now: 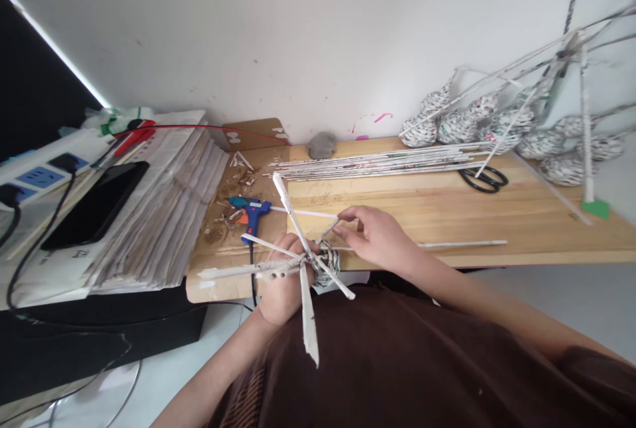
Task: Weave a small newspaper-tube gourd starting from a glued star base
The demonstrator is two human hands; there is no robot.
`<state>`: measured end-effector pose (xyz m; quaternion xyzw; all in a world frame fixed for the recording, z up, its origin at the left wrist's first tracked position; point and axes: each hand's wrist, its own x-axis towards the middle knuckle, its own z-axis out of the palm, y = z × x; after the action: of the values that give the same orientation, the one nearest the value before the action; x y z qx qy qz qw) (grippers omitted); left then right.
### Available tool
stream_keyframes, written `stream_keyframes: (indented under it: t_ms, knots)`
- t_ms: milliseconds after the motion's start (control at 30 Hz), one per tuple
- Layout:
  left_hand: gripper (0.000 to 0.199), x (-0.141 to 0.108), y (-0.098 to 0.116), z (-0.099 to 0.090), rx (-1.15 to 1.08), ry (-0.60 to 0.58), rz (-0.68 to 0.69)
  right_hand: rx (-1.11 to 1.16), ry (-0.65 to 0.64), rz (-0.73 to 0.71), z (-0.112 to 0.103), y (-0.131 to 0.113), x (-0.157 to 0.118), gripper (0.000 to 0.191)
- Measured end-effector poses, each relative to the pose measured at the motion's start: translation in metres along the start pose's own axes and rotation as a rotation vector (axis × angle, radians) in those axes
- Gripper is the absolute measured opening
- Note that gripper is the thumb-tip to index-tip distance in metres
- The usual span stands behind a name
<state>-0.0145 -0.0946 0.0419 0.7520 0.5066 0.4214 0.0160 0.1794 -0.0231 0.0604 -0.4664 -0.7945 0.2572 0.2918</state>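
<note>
Close to the table's front edge, my left hand point(281, 289) is closed around a small woven piece point(328, 266) made of rolled newspaper. Several flat and rolled paper strips stick out of it in different directions, one pointing down over my lap. To the right, my right hand point(370, 236) pinches a thin paper tube point(328, 230) between thumb and fingertips, just beside the weave. My left fingers are partly hidden behind the strips. Just left of the strips, a blue glue gun point(255, 216) lies on brown cardboard point(211, 256).
A bundle of paper tubes point(372, 164) lies along the back, with black-handled scissors point(483, 179) at its right. Woven paper pieces point(457, 124) stand against the wall. Stacked paper point(173, 216) at left carries a phone point(97, 205) and power strip point(42, 176). A single tube point(464, 243) lies near the front edge.
</note>
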Motion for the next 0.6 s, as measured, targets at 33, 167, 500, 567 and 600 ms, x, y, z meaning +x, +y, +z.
stream_keyframes:
  t_ms: [33,167,500,567,600]
  knots:
    - [0.024,0.000,0.000,0.000,-0.004,0.001,0.002,-0.008,-0.042,0.042,0.001,0.003,0.003,0.025]
    - [0.024,-0.004,-0.001,0.002,-0.026,0.008,-0.025,-0.010,-0.124,0.143,0.005,0.010,0.010,0.032]
    - [0.023,-0.004,-0.002,0.002,0.023,-0.010,-0.020,-0.036,-0.035,-0.113,-0.001,0.002,0.006,0.009]
    - [0.022,-0.002,-0.002,0.001,0.032,0.002,-0.002,-0.081,0.005,-0.232,-0.006,-0.006,-0.001,0.010]
    - [0.022,-0.002,-0.001,0.001,0.043,0.010,0.004,-0.111,0.021,-0.300,-0.008,-0.010,-0.006,0.011]
